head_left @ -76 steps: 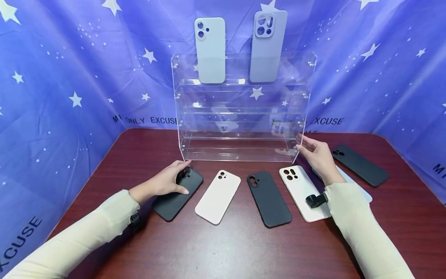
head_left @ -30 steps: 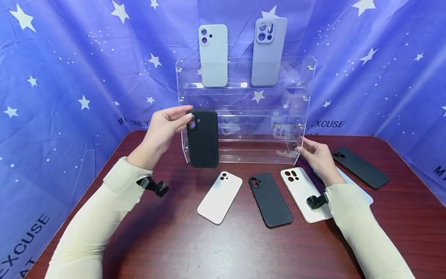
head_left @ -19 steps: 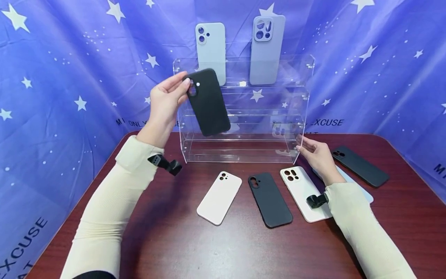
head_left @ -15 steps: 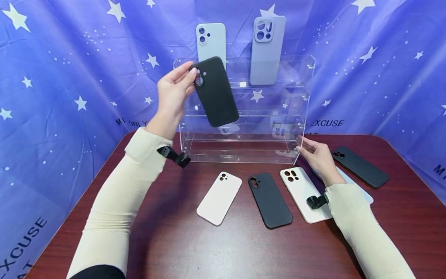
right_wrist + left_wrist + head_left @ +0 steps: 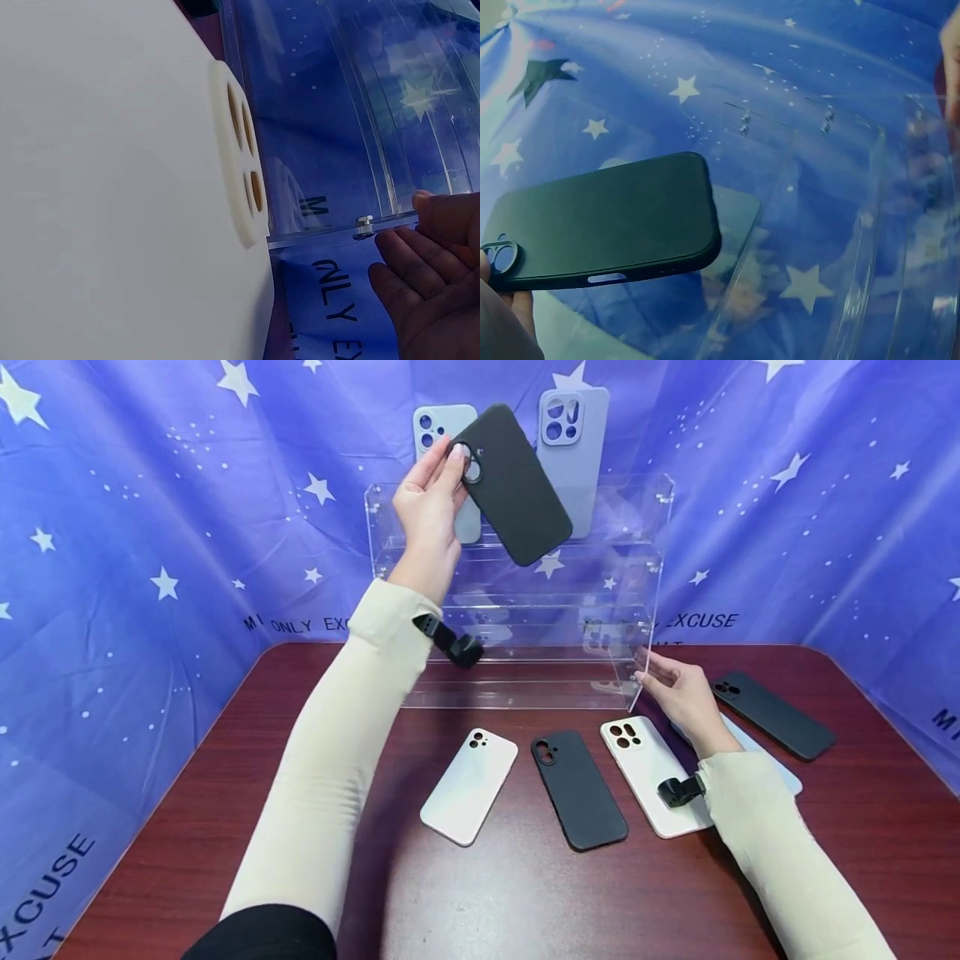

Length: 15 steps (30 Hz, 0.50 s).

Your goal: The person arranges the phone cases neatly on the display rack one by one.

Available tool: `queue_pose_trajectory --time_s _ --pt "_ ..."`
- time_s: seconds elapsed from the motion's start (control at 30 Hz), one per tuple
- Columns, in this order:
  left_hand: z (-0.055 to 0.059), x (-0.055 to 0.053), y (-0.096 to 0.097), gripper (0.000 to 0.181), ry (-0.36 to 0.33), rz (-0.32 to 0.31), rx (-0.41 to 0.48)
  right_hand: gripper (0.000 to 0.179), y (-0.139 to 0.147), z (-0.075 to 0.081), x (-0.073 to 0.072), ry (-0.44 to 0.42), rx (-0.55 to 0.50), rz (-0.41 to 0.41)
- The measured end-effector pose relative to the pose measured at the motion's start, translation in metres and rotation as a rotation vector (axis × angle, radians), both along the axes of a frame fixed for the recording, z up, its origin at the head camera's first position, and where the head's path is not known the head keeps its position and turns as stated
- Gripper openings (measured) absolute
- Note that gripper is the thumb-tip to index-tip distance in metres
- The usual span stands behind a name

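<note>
My left hand [image 5: 429,508] pinches a black phone case [image 5: 519,489] by its corner at the camera cutout, thumb in front. The case tilts in the air before the top tier of a clear acrylic display stand [image 5: 649,610]. Behind it, partly covered, a pale phone case [image 5: 468,514] and a lavender phone case [image 5: 585,468] stand on that tier. In the left wrist view the black case [image 5: 611,221] overlaps the pale one. My right hand [image 5: 684,700] holds the stand's lower right side panel, thumb and fingers on either side of its edge.
On the table [image 5: 465,893] lie a white phone case [image 5: 471,789], a black one [image 5: 581,793] and a cream one [image 5: 648,777]. A light blue case [image 5: 780,770], partly under my right arm, and another black case [image 5: 776,717] lie at the right. A starry curtain [image 5: 150,510] hangs behind.
My left hand has picked up the black case from the table's left side and raised it up and to the right, tilting it. My right hand stays at the stand.
</note>
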<state>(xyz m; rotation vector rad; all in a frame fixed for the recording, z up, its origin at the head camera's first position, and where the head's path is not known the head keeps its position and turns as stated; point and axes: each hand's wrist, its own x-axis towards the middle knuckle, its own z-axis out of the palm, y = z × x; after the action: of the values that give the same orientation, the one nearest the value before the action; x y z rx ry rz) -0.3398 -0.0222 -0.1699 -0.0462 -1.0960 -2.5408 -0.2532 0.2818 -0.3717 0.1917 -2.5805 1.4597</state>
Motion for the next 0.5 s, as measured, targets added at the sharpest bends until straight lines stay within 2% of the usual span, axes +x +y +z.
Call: queue_pose_trajectory --time_s 0.2,0.27,0.37,0.5 --pt "-0.001 -0.016 0.016 0.034 -0.011 0.029 0.127 0.047 0.0 -0.002 -0.001 0.005 -0.023 -0.001" --pt "-0.002 -0.02 0.02 0.033 -0.004 0.045 0.143 0.047 0.001 -0.002 -0.002 0.006 -0.022 -0.002" --pt "-0.006 -0.025 0.026 0.031 -0.001 0.069 0.121 0.047 0.001 -0.001 -0.001 0.005 -0.019 -0.006" --pt "-0.014 -0.027 0.034 0.03 -0.017 0.093 0.04 0.047 0.001 -0.001 0.0 0.001 -0.008 -0.007"
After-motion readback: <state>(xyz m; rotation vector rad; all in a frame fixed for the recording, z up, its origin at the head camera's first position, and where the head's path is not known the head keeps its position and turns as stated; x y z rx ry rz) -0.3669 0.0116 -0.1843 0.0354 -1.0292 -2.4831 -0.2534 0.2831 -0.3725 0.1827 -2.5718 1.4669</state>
